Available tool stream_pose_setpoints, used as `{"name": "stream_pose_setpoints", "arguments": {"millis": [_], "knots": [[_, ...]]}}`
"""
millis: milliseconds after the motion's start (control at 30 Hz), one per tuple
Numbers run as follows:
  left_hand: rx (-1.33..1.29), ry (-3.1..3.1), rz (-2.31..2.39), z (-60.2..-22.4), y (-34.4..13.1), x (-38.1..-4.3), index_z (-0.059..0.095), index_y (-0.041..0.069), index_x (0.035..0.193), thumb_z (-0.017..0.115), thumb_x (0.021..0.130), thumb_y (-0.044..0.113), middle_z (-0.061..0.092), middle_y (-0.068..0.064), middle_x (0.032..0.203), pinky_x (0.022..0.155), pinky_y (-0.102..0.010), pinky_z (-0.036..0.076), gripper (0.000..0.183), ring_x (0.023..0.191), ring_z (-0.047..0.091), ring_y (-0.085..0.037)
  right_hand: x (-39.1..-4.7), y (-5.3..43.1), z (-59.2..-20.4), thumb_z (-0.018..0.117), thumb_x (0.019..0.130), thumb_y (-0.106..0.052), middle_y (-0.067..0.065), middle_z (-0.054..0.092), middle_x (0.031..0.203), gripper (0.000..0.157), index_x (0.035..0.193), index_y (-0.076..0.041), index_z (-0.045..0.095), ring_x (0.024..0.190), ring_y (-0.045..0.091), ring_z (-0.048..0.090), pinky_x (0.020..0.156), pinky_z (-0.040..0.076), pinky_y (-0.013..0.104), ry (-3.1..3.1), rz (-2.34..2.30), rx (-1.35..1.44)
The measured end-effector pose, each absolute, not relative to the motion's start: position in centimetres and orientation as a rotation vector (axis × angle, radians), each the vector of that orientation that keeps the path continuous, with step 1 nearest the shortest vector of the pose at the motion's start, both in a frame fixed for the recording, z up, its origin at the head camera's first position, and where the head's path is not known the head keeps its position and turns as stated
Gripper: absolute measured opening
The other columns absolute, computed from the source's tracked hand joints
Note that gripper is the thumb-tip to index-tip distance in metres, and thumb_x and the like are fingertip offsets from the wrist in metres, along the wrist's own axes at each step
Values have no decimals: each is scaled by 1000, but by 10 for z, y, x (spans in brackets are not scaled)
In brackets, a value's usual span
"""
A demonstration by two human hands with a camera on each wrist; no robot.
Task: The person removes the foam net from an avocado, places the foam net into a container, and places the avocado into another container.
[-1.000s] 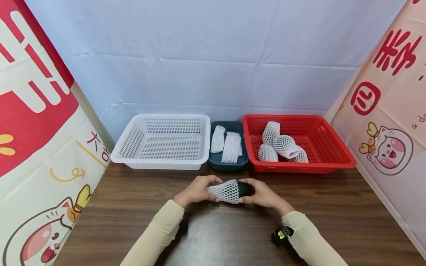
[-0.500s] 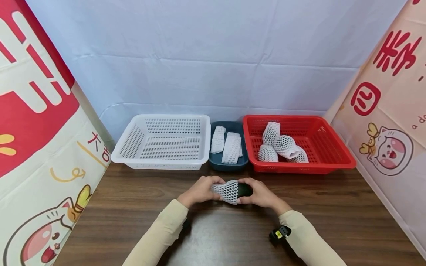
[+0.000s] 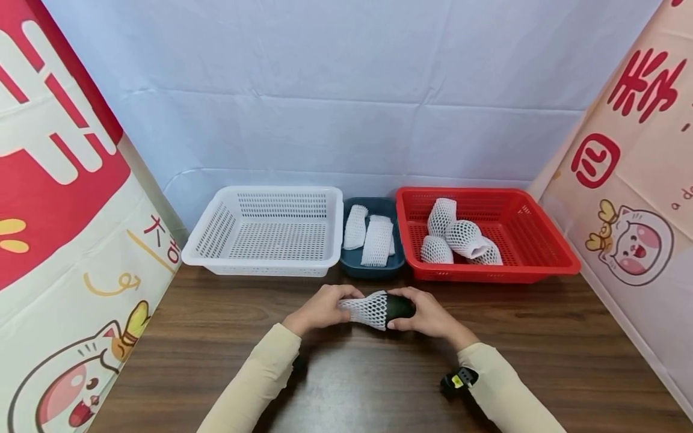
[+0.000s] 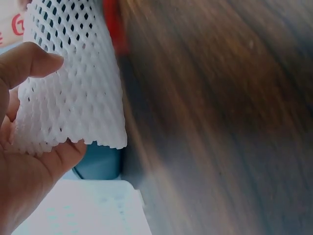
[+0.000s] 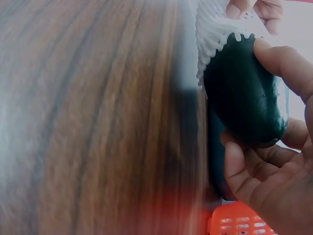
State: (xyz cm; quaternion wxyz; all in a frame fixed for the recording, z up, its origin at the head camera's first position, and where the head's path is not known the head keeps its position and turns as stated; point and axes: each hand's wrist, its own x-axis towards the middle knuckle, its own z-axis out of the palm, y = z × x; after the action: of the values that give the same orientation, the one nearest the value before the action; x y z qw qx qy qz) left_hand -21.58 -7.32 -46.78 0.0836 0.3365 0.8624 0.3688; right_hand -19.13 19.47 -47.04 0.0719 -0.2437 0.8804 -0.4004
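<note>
Above the table, a dark green, smooth oval fruit (image 3: 399,307) has its left part inside a white foam net sleeve (image 3: 370,310). My right hand (image 3: 430,314) grips the bare end; the right wrist view shows thumb and fingers around the glossy fruit (image 5: 247,93). At the other side my left hand (image 3: 323,310) pinches the sleeve's narrower end. In the left wrist view the thumb lies over the foam net (image 4: 73,83) and fingers are behind it. The sleeve's edge meets the fruit around its middle, and the covered part is hidden.
Behind the hands stand a white basket (image 3: 262,263), a small dark blue tray (image 3: 364,272) with several flat foam sleeves (image 3: 377,240), and a red basket (image 3: 541,240). Several net-wrapped items (image 3: 464,237) lie in the red one. The brown wooden table (image 3: 373,385) extends in front.
The left hand went slightly right with the sleeve's end, then back left. More of the dark fruit shows now, and the sleeve looks drawn out. The right hand shifted a little right.
</note>
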Motion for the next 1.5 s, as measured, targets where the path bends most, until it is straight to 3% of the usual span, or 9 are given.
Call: {"name": "stream_pose_setpoints", "arguments": {"millis": [400, 1000, 1500], "knots": [[1035, 2658, 1143, -466, -97, -217, 69, 14, 103, 65, 68, -2, 64, 5, 92, 68, -25, 46, 38, 80, 54, -9, -188, 219, -467, 82, 70, -32, 11, 57, 119, 67, 126, -5, 56, 99, 24, 52, 83, 44, 43, 2704, -1236, -607], [986, 2609, 1204, -467, -101, -215, 67, 10, 100, 63, 69, -6, 65, 2, 83, 64, -26, 46, 35, 74, 57, -16, -189, 226, -468, 82, 70, -30, 13, 56, 120, 68, 126, -2, 55, 100, 26, 53, 84, 43, 45, 2722, -1255, -585], [999, 2735, 1370, -457, -85, -213, 61, 8, 109, 67, 79, 3, 62, 1, 82, 63, -27, 46, 31, 72, 57, -16, -181, 249, -461, 82, 71, -29, 16, 56, 121, 67, 126, -3, 55, 98, 27, 52, 81, 43, 45, 2789, -1247, -472]]}}
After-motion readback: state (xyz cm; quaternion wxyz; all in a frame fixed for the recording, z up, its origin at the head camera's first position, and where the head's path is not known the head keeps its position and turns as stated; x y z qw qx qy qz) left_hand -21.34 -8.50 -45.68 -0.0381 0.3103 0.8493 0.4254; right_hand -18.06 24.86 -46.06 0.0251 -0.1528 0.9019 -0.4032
